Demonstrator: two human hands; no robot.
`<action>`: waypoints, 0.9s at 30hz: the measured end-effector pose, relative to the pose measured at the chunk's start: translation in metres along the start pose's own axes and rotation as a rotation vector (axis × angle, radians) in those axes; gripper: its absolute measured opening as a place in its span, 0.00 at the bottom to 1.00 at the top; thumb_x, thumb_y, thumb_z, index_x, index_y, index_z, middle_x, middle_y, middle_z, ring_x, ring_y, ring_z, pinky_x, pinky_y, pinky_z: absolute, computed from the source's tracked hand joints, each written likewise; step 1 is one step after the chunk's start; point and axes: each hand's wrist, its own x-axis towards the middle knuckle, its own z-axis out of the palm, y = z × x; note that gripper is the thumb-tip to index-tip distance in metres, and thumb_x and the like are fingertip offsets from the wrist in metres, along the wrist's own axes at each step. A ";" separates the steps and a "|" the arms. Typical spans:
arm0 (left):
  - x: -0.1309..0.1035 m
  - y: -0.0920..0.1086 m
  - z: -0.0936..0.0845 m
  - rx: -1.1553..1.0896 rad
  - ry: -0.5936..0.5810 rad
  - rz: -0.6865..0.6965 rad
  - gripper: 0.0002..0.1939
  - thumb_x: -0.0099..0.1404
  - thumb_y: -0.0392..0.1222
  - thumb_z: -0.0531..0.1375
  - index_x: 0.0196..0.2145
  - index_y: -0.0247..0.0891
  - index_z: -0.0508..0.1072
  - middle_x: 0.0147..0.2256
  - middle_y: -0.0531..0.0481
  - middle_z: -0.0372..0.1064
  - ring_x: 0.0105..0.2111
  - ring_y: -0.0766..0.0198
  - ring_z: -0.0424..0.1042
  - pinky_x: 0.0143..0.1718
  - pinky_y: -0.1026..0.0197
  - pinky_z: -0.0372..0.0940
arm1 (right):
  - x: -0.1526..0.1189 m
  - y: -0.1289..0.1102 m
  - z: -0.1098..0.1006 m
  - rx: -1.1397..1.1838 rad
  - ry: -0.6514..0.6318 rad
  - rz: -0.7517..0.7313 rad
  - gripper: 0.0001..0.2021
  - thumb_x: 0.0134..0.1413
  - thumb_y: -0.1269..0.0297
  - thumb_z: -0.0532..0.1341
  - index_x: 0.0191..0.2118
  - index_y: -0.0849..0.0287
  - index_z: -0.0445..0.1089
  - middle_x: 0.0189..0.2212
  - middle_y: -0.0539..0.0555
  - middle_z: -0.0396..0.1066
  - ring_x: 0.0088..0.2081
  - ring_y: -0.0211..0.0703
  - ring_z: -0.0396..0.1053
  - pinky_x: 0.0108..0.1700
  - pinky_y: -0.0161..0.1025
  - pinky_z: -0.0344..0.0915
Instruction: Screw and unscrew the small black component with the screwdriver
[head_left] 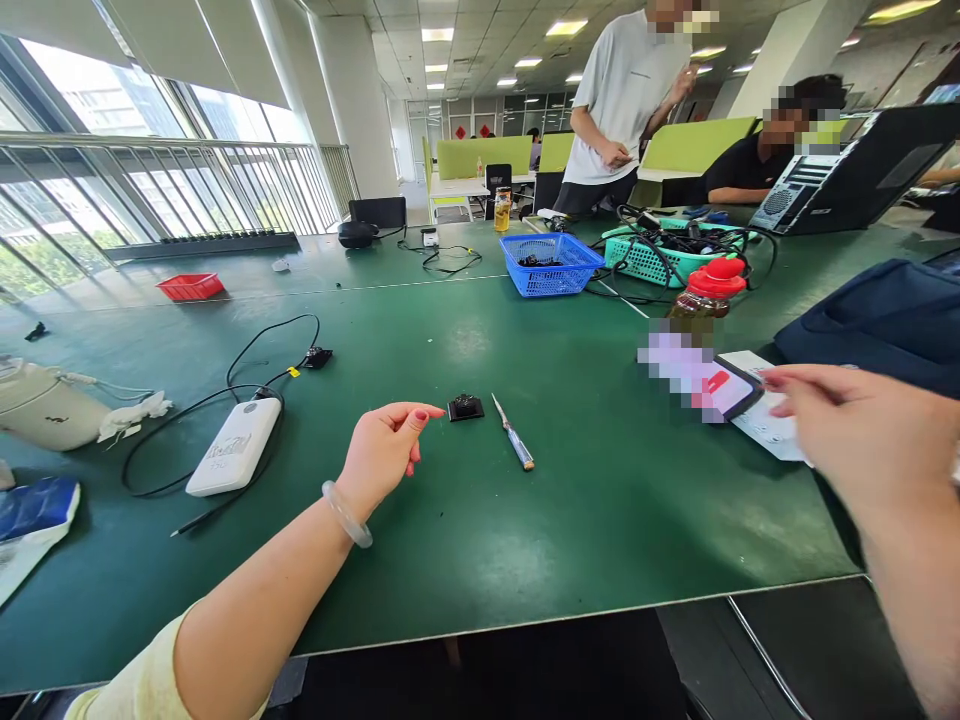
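Observation:
My left hand (386, 450), wearing a pale bracelet, hovers low over the green table with thumb and index finger closed together and the other fingers curled. Its index fingertip is right beside a small black square part (466, 407) with a raised middle; nothing shows between the fingers. To the right of that part lies a slim screwdriver (514, 434) with a clear handle, its tip pointing away from me. At the right edge my right hand (877, 430) is held in a pinch near a phone (739, 388) and a white card (772, 425); what it pinches, if anything, is too blurred to name.
A white power bank (235, 447) with black cables lies left, beyond it a red tray (191, 288). Further back stand a blue basket (552, 280), a green basket (645, 262) of cables and a red-lidded bottle (709, 290). Two people are across the table.

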 end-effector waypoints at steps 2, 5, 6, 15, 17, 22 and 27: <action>-0.002 0.002 0.000 0.023 -0.041 0.027 0.34 0.60 0.73 0.57 0.32 0.37 0.81 0.12 0.56 0.56 0.11 0.69 0.55 0.14 0.64 0.52 | -0.012 -0.046 0.027 0.061 -0.147 0.035 0.18 0.63 0.50 0.57 0.42 0.53 0.81 0.27 0.62 0.78 0.24 0.42 0.72 0.28 0.44 0.62; -0.004 0.003 0.003 -0.025 -0.130 0.071 0.42 0.60 0.81 0.46 0.24 0.38 0.77 0.11 0.55 0.49 0.12 0.67 0.50 0.15 0.62 0.50 | -0.023 -0.100 0.066 0.128 -0.482 -0.266 0.16 0.64 0.62 0.54 0.40 0.52 0.80 0.30 0.55 0.80 0.28 0.43 0.75 0.30 0.41 0.66; -0.003 0.003 0.004 -0.037 -0.158 0.079 0.45 0.60 0.81 0.41 0.23 0.38 0.77 0.11 0.55 0.46 0.12 0.67 0.49 0.16 0.61 0.50 | -0.024 -0.112 0.078 0.098 -0.616 -0.424 0.15 0.65 0.64 0.53 0.41 0.51 0.80 0.34 0.53 0.81 0.32 0.44 0.77 0.32 0.40 0.67; 0.041 -0.005 0.014 0.657 -0.124 0.238 0.31 0.60 0.56 0.64 0.58 0.40 0.73 0.52 0.41 0.70 0.47 0.49 0.72 0.51 0.50 0.67 | -0.013 -0.150 0.126 -0.253 -0.726 -1.451 0.06 0.62 0.70 0.61 0.35 0.57 0.76 0.34 0.54 0.75 0.36 0.43 0.70 0.38 0.40 0.56; 0.053 -0.011 0.020 0.742 -0.170 0.225 0.33 0.62 0.53 0.64 0.62 0.39 0.68 0.61 0.37 0.62 0.59 0.43 0.65 0.61 0.45 0.60 | -0.009 -0.155 0.128 -0.199 -0.699 -1.498 0.07 0.62 0.71 0.60 0.33 0.57 0.74 0.30 0.52 0.74 0.33 0.41 0.68 0.36 0.40 0.54; 0.070 -0.025 0.033 0.796 -0.226 0.183 0.27 0.65 0.49 0.63 0.60 0.40 0.70 0.65 0.35 0.55 0.66 0.39 0.56 0.66 0.40 0.53 | 0.004 -0.174 0.136 0.208 -0.439 -0.833 0.02 0.54 0.69 0.58 0.33 0.56 0.67 0.22 0.48 0.69 0.24 0.37 0.62 0.31 0.37 0.54; 0.069 -0.027 0.031 0.780 -0.209 0.196 0.18 0.65 0.47 0.64 0.51 0.39 0.76 0.63 0.37 0.59 0.65 0.39 0.55 0.66 0.40 0.53 | -0.001 -0.193 0.152 0.904 -0.302 -0.092 0.06 0.55 0.61 0.58 0.30 0.54 0.60 0.19 0.43 0.56 0.20 0.34 0.53 0.25 0.35 0.53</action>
